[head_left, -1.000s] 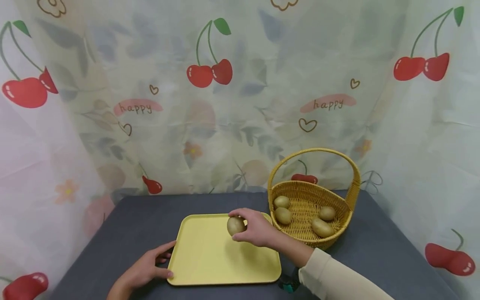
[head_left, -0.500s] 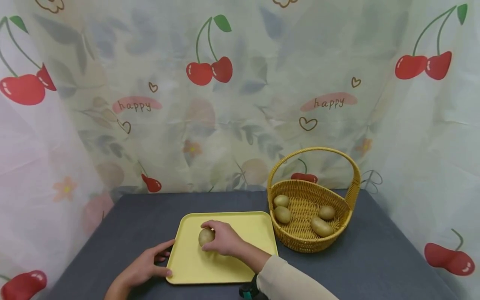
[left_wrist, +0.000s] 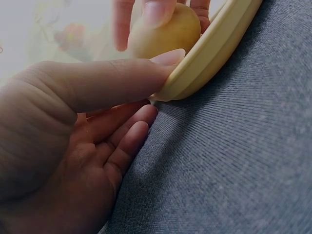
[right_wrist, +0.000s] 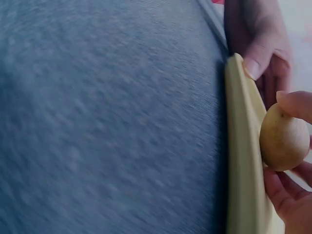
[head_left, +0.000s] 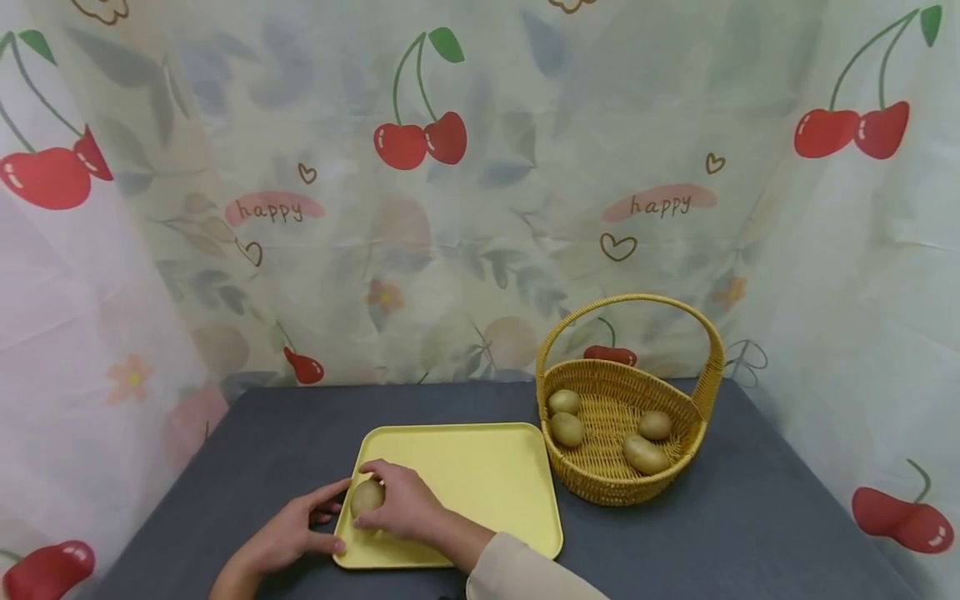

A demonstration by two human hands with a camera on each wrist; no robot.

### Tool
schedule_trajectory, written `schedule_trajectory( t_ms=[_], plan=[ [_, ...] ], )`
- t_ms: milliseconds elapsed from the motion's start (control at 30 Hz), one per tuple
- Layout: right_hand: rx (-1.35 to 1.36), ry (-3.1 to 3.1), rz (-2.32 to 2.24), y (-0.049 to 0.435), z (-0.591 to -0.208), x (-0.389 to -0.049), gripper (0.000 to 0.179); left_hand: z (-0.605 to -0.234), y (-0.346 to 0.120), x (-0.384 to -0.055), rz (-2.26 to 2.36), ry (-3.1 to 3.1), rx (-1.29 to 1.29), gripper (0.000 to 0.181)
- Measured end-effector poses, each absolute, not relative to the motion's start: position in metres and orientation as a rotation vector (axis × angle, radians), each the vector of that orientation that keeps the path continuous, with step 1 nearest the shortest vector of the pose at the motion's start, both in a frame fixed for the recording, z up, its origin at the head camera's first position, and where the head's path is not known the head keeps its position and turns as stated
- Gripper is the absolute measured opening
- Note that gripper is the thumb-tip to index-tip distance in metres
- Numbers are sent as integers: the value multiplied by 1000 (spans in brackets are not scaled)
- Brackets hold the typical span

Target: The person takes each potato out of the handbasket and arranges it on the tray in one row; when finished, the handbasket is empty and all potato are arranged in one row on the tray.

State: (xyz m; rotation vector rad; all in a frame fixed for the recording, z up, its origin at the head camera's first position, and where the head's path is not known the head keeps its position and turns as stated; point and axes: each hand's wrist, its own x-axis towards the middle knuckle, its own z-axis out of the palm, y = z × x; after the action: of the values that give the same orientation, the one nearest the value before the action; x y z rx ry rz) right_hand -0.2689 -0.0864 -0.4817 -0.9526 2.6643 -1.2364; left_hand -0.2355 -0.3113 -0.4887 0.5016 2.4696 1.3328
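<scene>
My right hand (head_left: 405, 502) grips a potato (head_left: 367, 498) between thumb and fingers, low over the left end of the yellow tray (head_left: 465, 475). In the right wrist view the potato (right_wrist: 284, 139) is smooth and rounded, right at the tray's surface. My left hand (head_left: 283, 537) holds the tray's left edge, thumb on the rim near the front corner, index fingertip farther back along the edge. Seen from the left wrist, the thumb (left_wrist: 122, 80) lies over the rim while the other fingers curl below it, beside the grey cloth.
A wicker basket (head_left: 607, 492) with a tall arched handle stands right of the tray, close to its far right corner. Several potatoes (head_left: 645, 454) lie inside it. Dark grey cloth (head_left: 720, 525) covers the table, and a cherry-print curtain (head_left: 480, 250) hangs behind and at both sides.
My right hand has carried the potato leftward and toward me, from the tray's far right part to its left end. My left hand has stayed at the tray's edge.
</scene>
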Motion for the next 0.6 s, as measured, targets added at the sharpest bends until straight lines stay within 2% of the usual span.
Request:
schedule_trajectory(
  t_ms=[600],
  plan=[
    [-1004, 2629, -1207, -83, -487, -265, 58, -486, -311, -234, 1354, 2453, 527, 81]
  ],
)
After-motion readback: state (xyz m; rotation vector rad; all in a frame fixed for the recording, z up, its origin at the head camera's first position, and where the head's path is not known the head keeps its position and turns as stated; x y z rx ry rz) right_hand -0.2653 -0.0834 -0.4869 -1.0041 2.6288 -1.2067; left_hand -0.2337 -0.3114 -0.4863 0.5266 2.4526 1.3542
